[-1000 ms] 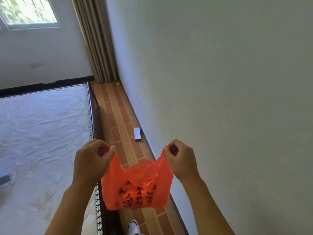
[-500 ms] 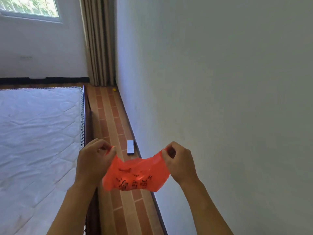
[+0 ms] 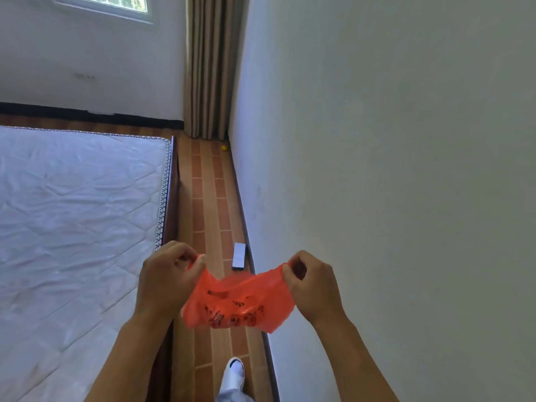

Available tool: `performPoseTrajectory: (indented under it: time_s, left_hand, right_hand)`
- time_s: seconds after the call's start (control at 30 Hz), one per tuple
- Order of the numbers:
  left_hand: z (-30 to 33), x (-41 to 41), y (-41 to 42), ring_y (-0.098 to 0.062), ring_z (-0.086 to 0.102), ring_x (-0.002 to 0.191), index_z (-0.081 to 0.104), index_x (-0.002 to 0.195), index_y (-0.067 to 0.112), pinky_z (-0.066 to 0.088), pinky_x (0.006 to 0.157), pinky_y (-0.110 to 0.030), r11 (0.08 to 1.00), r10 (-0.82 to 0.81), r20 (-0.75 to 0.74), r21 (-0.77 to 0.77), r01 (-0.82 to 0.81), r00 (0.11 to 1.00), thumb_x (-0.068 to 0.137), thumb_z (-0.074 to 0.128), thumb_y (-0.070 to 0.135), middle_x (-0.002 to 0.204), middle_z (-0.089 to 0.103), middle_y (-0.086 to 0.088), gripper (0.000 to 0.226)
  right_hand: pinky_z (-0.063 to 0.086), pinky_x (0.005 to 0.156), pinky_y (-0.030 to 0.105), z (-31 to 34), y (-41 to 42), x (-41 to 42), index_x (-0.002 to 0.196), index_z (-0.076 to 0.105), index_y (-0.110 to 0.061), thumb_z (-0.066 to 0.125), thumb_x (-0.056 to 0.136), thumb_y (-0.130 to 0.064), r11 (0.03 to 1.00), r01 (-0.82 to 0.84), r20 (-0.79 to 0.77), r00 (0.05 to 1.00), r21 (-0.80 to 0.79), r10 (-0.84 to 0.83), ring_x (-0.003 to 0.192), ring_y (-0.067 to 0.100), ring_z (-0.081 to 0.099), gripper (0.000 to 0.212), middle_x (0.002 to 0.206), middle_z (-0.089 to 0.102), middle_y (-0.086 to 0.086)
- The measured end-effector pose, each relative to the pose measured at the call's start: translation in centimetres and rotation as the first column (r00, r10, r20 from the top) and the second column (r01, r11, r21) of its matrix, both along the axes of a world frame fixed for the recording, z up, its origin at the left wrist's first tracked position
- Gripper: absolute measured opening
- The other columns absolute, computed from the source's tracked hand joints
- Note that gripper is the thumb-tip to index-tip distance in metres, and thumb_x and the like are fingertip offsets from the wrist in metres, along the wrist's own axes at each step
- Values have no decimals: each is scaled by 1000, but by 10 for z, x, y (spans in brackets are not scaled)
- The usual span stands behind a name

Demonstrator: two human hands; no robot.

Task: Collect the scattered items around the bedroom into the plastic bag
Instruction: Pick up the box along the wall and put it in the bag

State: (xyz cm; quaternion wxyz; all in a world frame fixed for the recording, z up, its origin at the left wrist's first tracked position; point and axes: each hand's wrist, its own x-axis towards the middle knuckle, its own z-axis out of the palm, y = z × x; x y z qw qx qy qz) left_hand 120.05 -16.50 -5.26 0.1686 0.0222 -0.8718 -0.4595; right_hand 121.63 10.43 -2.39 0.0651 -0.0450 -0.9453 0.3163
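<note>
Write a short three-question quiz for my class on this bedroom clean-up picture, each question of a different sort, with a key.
1. True or false: the orange plastic bag is pinched at its top edge by both the left hand and the right hand.
2. Multiple choice: the small white box lies A) on the mattress, B) on the tiled floor beside the wall, C) inside the bag.
3. Fill in: a small yellow object sits on the floor at the foot of the ____.

Key: 1 true; 2 B; 3 curtain.
</note>
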Motion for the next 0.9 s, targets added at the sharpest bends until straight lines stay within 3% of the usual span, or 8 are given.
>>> performPoseTrajectory:
  time_s: [0.13,0.3,0.53,0.73,0.9]
  left_hand:
    - [-14,-40,-2,-12,65,70,66,68,25,54,67,-36,999,49,47,-26,-48,998,80,86,13,72,66,10,26]
    - [-21,-89,1,-6,64,72,65,70,26,46,66,-21,995,86,85,-58,-81,993,81,85,13,74,67,11,27]
    - [-63,-143,9,-10,64,73,64,68,26,52,69,-32,987,159,157,-38,-155,975,79,85,12,72,65,10,28]
    - [-106,-171,-2,-13,62,72,61,66,27,51,70,-39,980,199,218,-11,-201,956,79,73,35,69,62,10,20]
    - [-143,-222,-15,-12,60,66,61,67,27,53,64,-41,981,194,292,-34,-193,936,80,86,15,68,61,11,30]
  right_hand:
    - [59,66,32,-22,-2,-48,80,64,-27,68,95,-29,998,-51,36,998,-26,52,67,9,66,16,69,66,-12]
    - [59,66,28,-39,1,-115,81,64,-27,68,97,-27,992,-108,81,990,-63,113,68,8,66,16,70,66,-12]
    - [53,62,15,-75,-7,-197,81,64,-27,68,96,-25,977,-198,156,965,-79,209,67,5,65,16,69,65,-13]
    - [45,59,9,-109,-16,-246,79,58,-35,68,97,-30,969,-240,255,935,-56,247,66,3,63,21,70,63,-15]
    - [47,58,11,-135,-22,-300,78,58,-34,68,98,-26,976,-216,306,928,-22,212,66,6,64,23,70,63,-15]
